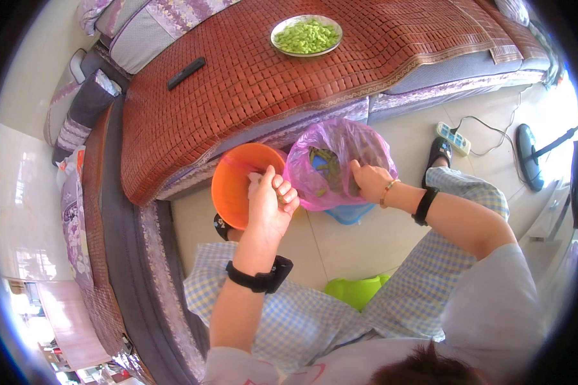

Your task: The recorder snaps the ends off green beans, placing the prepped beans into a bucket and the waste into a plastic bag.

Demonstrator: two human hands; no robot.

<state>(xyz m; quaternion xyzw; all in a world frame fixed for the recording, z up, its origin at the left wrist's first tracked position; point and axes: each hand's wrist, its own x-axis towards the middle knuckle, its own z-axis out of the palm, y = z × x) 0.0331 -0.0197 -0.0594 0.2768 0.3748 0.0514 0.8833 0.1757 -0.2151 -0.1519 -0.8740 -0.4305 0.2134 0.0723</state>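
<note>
My left hand (272, 197) is curled closed, thumb on top, over the right side of an orange plastic bucket (226, 187). Its palm is hidden, so I cannot tell what lies inside. A whitish, thin piece (254, 182) shows in the bucket beside the hand. At the near right rim of a translucent pink plastic bag (313, 137), my right hand (372, 182) has its fingers bent onto the plastic; their tips are hidden. Green bean pods (334, 168) lie in the bag. Under the bag shows the edge of a blue plastic container (349, 214).
A white plate (273, 42) of shelled green beans (308, 37) and a black remote control (186, 73) rest on the sofa's reddish-brown tile mat (250, 91). Between my legs is a bright green plastic object (356, 291). A power strip (453, 138) with cords lies by my right foot.
</note>
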